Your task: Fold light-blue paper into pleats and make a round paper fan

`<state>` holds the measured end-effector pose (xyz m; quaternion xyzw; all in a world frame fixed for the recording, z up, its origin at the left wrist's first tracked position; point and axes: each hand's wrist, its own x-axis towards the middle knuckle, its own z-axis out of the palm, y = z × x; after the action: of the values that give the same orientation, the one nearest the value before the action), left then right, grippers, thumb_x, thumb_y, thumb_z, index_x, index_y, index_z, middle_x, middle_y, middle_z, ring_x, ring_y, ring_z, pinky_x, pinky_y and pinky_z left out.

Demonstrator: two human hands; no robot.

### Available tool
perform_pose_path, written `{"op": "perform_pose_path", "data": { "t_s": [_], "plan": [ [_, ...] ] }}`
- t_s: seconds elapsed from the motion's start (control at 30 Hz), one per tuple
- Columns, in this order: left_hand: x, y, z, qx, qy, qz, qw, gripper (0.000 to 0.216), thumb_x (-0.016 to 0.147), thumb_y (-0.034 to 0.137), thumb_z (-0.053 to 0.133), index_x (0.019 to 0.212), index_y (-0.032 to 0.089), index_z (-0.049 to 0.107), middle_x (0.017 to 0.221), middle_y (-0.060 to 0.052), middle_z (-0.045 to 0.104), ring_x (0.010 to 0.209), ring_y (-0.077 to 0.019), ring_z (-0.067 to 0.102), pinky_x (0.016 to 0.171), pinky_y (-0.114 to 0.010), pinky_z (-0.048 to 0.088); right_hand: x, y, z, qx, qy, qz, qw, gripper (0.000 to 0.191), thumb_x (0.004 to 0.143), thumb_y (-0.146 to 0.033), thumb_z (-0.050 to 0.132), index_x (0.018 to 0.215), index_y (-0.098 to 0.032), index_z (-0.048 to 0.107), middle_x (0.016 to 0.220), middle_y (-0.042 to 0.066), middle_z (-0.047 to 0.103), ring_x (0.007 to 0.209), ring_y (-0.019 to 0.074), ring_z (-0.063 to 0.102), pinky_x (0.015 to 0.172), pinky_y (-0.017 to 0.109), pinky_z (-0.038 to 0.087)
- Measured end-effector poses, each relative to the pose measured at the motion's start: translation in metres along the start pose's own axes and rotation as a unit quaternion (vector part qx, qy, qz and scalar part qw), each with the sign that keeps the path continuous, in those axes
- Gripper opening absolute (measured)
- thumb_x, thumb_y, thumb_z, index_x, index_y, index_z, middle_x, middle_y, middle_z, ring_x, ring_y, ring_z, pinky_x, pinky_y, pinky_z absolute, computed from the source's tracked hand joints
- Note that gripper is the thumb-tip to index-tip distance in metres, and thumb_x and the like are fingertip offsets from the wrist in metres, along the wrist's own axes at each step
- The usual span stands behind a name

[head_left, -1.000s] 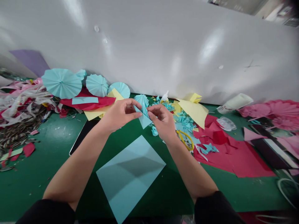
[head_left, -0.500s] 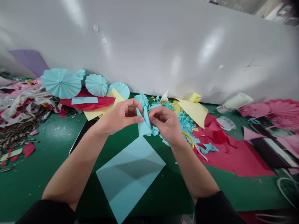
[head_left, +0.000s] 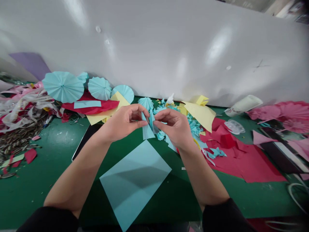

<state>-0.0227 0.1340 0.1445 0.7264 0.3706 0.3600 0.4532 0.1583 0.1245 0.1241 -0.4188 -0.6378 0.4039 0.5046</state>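
Observation:
Between my two hands is a small piece of light blue folded paper (head_left: 147, 130), creased lengthwise into narrow pleats and held above the table. My left hand (head_left: 127, 121) pinches its left side between thumb and fingers. On the right side, the thumb and fingertips of my right hand (head_left: 171, 124) pinch a pleat. Part of the fold is hidden behind the fingertips. A flat light blue sheet (head_left: 136, 183) lies on the table just below the hands, with my shadow across it.
Pleated blue paper rosettes (head_left: 63, 86) stand along the white wall at left. Blue paper scraps (head_left: 193, 125) and red paper (head_left: 258, 164) lie to the right, near a fallen paper cup (head_left: 243, 105). A dark phone-like slab (head_left: 84, 138) lies by my left forearm. Ribbons (head_left: 31, 104) heap at far left.
Both hands stay close together on the folded paper. My right hand has shifted slightly, and the paper's pleats now stand more apart, with a gap showing between them.

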Motion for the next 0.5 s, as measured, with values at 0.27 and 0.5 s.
{"op": "perform_pose_path", "data": {
  "t_s": [0.27, 0.5],
  "plan": [
    [-0.0038, -0.001, 0.003, 0.021, 0.022, -0.003, 1.0, 0.029, 0.074, 0.022, 0.063, 0.099, 0.019, 0.048, 0.078, 0.0, 0.062, 0.071, -0.0114, 0.06, 0.062, -0.022, 0.048, -0.0017, 0.0001, 0.0014, -0.03, -0.009, -0.032, 0.999, 0.019, 0.07, -0.013, 0.062, 0.085, -0.021, 0.056, 0.076, -0.003, 0.059, 0.07, 0.009, 0.058, 0.055, 0.02, 0.047],
    [-0.0019, -0.0041, 0.0068, 0.031, 0.051, -0.01, 0.998, 0.023, 0.071, 0.023, 0.065, 0.09, 0.019, 0.052, 0.077, -0.001, 0.063, 0.074, -0.0145, 0.062, 0.067, -0.026, 0.05, -0.0034, 0.0009, 0.0039, -0.078, -0.018, -0.023, 0.997, 0.008, 0.073, -0.017, 0.06, 0.079, -0.021, 0.065, 0.084, 0.001, 0.063, 0.078, 0.0116, 0.059, 0.057, 0.021, 0.049]
  ]
}}
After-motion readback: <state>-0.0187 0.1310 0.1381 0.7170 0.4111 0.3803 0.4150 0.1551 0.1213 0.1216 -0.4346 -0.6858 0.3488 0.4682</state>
